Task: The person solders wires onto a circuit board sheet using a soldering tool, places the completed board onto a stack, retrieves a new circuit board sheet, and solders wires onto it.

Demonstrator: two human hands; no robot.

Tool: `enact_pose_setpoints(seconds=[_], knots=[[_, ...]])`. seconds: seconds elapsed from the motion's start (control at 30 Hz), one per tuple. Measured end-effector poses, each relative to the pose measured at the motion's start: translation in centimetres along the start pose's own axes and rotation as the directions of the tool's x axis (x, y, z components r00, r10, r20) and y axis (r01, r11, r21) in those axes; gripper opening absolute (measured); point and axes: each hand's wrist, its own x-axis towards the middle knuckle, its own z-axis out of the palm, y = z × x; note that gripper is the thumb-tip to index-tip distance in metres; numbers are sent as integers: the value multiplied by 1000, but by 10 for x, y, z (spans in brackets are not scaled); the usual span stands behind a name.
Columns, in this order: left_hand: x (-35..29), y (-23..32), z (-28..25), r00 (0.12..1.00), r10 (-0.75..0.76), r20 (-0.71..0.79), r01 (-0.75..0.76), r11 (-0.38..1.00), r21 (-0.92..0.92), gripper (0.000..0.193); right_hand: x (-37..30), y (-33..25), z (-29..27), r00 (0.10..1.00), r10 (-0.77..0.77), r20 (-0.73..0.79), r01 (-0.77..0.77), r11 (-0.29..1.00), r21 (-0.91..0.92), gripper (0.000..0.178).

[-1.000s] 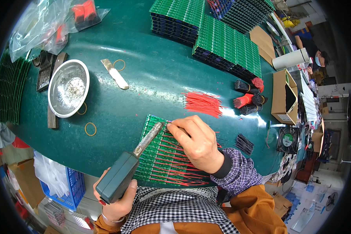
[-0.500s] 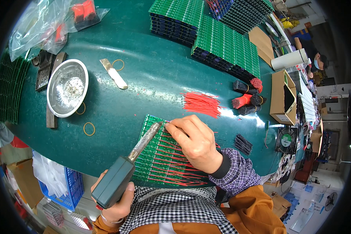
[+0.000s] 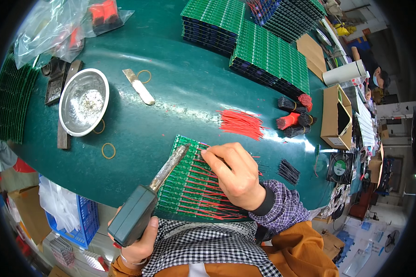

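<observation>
My left hand (image 3: 141, 242) is closed around the dark green handle of a soldering iron (image 3: 136, 214). Its metal barrel slants up over a green circuit board panel (image 3: 168, 196), with the tip above the panel's upper part. My right hand (image 3: 238, 175) is closed in a pinch over the panel's upper right, a little right of the tip. A thin wire seems to be between the fingertips, mostly hidden by them. Red wires (image 3: 208, 194) run in rows from the panel toward the right, partly under my right hand.
Loose red wires (image 3: 241, 124) lie beyond the panel; black wires (image 3: 288, 171) lie to its right, near bundled wires (image 3: 287, 120). Stacked circuit boards (image 3: 270, 57) stand at the back. On the left are a white-rimmed bowl (image 3: 84, 102), a flat blade (image 3: 138, 87) and rubber bands (image 3: 108, 151).
The iron's tip and my right fingertips have drawn apart: the tip is slightly lower, and my right hand has shifted a little right and down. The view has shifted slightly.
</observation>
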Motion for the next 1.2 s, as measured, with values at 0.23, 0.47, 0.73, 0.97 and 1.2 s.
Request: enact_pose_setpoints(seconds=[0.23, 0.47, 0.73, 0.97, 1.2], knots=[[3, 1, -1, 999, 17, 46, -18, 999, 33, 37, -2, -2, 1, 998, 48, 40, -51, 995, 82, 33], [8, 8, 2, 996, 74, 41, -74, 997, 10, 35, -3, 1, 3, 998, 10, 62, -14, 998, 58, 36], [8, 0, 3, 982, 178, 59, -182, 980, 84, 33, -2, 0, 4, 997, 11, 74, -15, 999, 51, 38], [12, 8, 5, 989, 132, 67, -135, 990, 45, 31, -1, -1, 3, 997, 14, 76, -17, 999, 41, 38], [1, -2, -3, 997, 4, 71, -8, 999, 53, 32, -1, -1, 3, 997, 17, 78, -20, 999, 37, 38]])
